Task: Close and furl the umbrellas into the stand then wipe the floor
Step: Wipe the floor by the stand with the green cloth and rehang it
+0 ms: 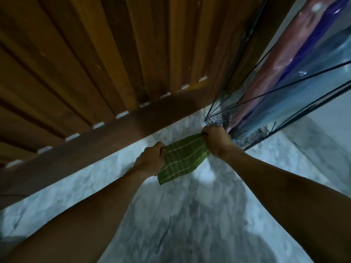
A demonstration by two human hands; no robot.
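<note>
Head view, looking steeply down. My left hand (pixel 152 158) and right hand (pixel 218 142) each grip one end of a green cloth (pixel 182 160), fingers curled tight round the gathered fabric; the cloth spans between them and its lower corner hangs free over the floor (pixel 190 215). I cannot tell whether that corner touches the floor.

Edges and room: a slatted wooden door (pixel 114 54) runs diagonally across the upper left, its broad bottom rail meeting the floor just beyond my left hand. To the right, a wire umbrella stand (pixel 266 95) sits against the door's end, its base corner just beside my right hand. Open floor spreads toward me between my two forearms and off to the lower left along the rail. A further strip of floor shows at the right, past the stand.

Materials: the cloth is a ribbed weave with thin pale stripes forming a grid. The floor is pale, marbled grey-white stone or tile with a soft sheen. The door is warm brown vertical slats with small pale gaps at their feet. The stand is thin dark rods. Inside it stand furled umbrellas (pixel 284 63), glossy, pinkish, purple and clear blue, tips down on a speckled base.

No legible writing anywhere; view is blurred.
</note>
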